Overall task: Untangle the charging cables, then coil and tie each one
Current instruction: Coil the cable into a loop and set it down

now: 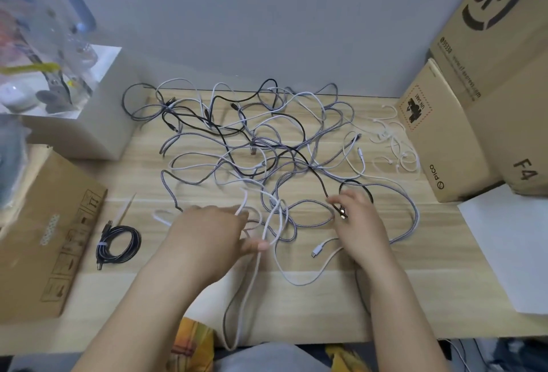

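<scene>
Status: early stage. One cable is finished; the rest remain tangled.

Completed work. A black coiled cable (118,243) lies near the left edge of the wooden table (296,306), just beside a flat cardboard box (44,232). It is wound into a compact ring and bound by a light tie across its left side. It lies apart from the main tangle.

Remaining work. The tangle of cables (267,146) covers the middle of the table, from the far edge to the near half. It contains grey braided, white and black strands that cross one another many times; the exact count cannot be read. One long loop hangs over the near edge toward the person's lap. A cluster of thin white ties (391,140) lies near the right edge, just beside a standing cardboard box (444,134), and appears unused.

Hand state.
- The left hand (213,229) is at the near side of the tangle. Its fingers are curled, and white strands (267,223) run between fingertips and thumb.
- The right hand (358,220) pinches a black cable's metal-tipped connector (341,211) between thumb and fingers.

Assessment. The current step appears to be extraction of the black cable from the tangle, with the white strands held aside. Coiling and tying are outstanding for every cable in the tangle.
</scene>
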